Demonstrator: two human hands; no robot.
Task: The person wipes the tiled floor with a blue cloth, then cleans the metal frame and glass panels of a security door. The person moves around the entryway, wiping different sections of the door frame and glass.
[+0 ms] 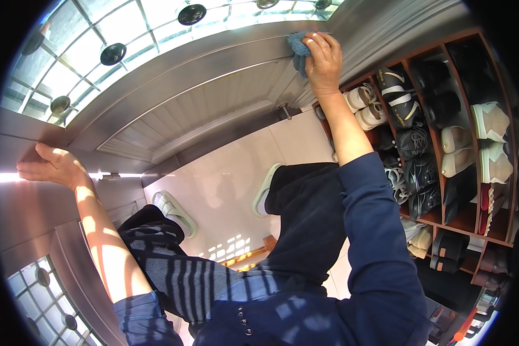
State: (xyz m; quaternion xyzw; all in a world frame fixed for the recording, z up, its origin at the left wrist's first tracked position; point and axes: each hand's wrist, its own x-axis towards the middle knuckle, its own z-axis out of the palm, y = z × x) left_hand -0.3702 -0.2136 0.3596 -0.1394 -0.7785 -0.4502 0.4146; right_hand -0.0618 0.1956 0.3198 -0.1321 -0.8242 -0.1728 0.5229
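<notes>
My right hand [324, 62] grips a blue cloth [300, 48] and presses it to the upper right of a grey metal door [216, 56], just below its glazed part. Part of the cloth hangs down beneath my fingers. At the far left, my left hand [56, 166] is spread with the thumb apart and holds nothing. It rests at the door's edge, near a bright gap and a hinge [110, 176]. Above both hands, a window with a metal grille [125, 39] and round dark ornaments lets in strong light.
A brown wooden shoe rack [437, 129] with several pairs of shoes stands close on my right. A doorstop [287, 111] sticks out low on the door. My slippered feet stand apart on the tiled floor [225, 173]. A second grilled panel [54, 298] is at lower left.
</notes>
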